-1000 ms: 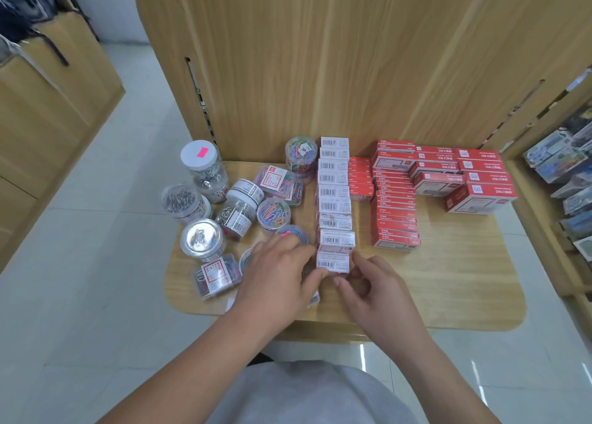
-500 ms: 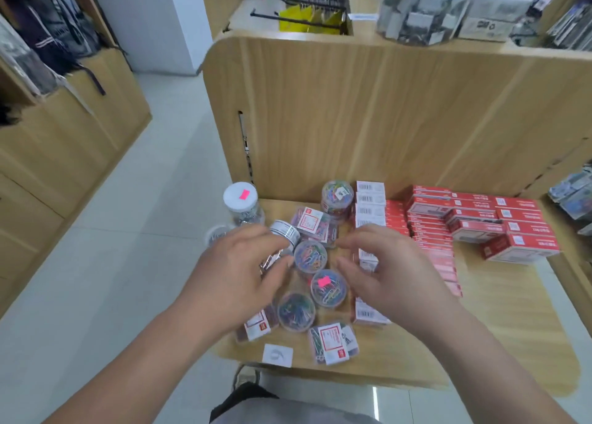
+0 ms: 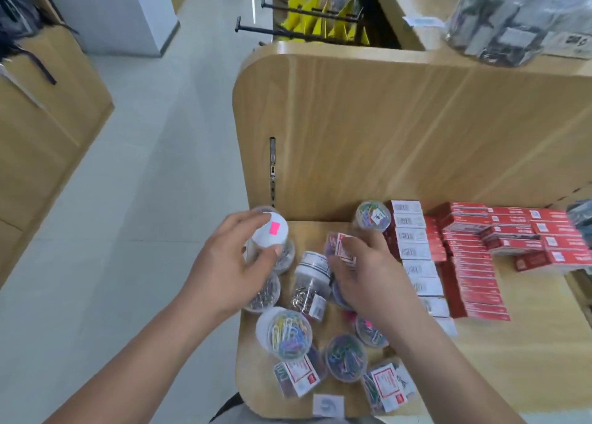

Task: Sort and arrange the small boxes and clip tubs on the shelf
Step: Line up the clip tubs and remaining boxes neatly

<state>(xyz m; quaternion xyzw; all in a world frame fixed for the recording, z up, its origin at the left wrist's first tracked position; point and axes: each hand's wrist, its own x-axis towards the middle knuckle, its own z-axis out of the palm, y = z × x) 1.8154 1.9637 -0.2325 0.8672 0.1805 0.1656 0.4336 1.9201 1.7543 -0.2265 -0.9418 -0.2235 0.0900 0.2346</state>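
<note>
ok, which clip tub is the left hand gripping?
The tall tub with the white lid and pink sticker, at the back-left corner of the shelf. The left hand grips its lid by the rim; it holds no other tub.

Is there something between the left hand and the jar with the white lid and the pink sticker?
Nothing visible stands between them. The left hand grips the jar by its white lid, near the back left corner of the shelf. The right hand is apart from it, holding a small labelled box.
</note>
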